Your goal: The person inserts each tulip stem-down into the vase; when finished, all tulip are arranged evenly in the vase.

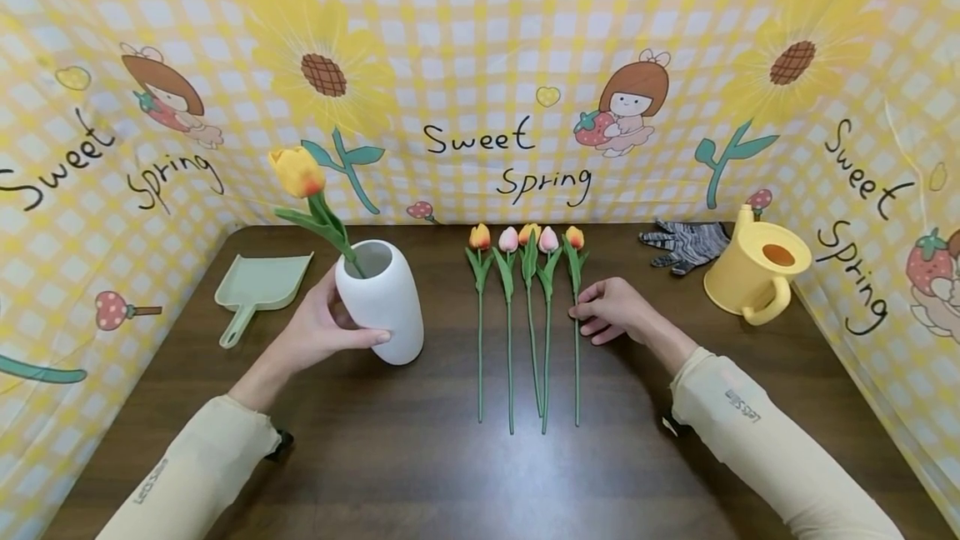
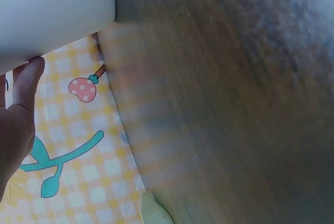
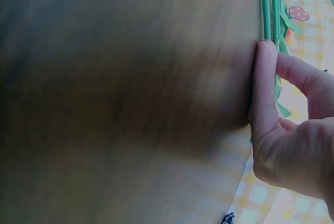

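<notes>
On the left of the head view, my left hand (image 1: 324, 325) grips a white vase (image 1: 393, 307), thumb across its front and fingers round its far side. A yellow tulip (image 1: 300, 172) leans out of the vase's mouth to the left. My right hand (image 1: 611, 312) pinches the stem of the rightmost orange-yellow tulip (image 1: 574, 237), which lies along the table. Left of it several more tulips lie side by side, among them a pink one (image 1: 508, 240) and an orange one (image 1: 479, 237). The right wrist view has green stems (image 3: 266, 10) beyond the fingertips.
A pale green dustpan (image 1: 262, 282) lies on the brown table (image 1: 360, 457) at the left. At the back right are a grey knitted glove (image 1: 686, 245) and a yellow watering can (image 1: 750, 273). Checked yellow cloth (image 1: 480, 48) hangs round the back and sides.
</notes>
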`<move>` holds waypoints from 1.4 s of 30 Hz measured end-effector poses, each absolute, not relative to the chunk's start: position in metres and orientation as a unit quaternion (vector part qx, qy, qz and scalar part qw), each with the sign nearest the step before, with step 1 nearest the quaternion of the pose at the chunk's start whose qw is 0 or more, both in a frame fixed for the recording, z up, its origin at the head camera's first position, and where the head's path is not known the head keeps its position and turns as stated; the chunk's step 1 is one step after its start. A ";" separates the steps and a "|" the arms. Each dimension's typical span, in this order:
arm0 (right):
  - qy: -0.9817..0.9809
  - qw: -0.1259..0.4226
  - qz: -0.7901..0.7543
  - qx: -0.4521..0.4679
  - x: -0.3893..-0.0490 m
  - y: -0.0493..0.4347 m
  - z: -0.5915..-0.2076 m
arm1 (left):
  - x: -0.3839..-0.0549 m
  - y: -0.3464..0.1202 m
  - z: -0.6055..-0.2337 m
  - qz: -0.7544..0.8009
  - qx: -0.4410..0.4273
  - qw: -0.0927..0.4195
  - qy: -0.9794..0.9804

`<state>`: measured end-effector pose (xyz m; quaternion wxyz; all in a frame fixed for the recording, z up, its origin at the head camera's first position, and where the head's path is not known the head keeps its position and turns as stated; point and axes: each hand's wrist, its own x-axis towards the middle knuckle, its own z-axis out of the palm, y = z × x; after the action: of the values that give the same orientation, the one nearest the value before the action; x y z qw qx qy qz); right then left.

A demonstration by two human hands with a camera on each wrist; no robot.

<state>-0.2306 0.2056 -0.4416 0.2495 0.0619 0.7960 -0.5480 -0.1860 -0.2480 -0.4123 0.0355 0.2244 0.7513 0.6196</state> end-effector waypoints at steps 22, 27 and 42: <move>0.758 0.303 -0.575 0.054 -0.236 0.218 -0.441 | -0.184 -0.247 -0.411 0.615 0.220 0.035 0.756; 0.738 0.309 -0.597 0.054 -0.235 0.223 -0.430 | -0.184 -0.247 -0.411 0.615 0.221 0.035 0.757; 0.700 0.322 -0.637 -0.019 -0.231 0.231 -0.387 | -0.186 -0.247 -0.410 0.610 0.220 0.033 0.761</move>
<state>-0.2313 0.2310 -0.3873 0.3221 -0.0195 0.6997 -0.6374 -0.1856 -0.2473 -0.4104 0.0334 0.2200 0.7606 0.6099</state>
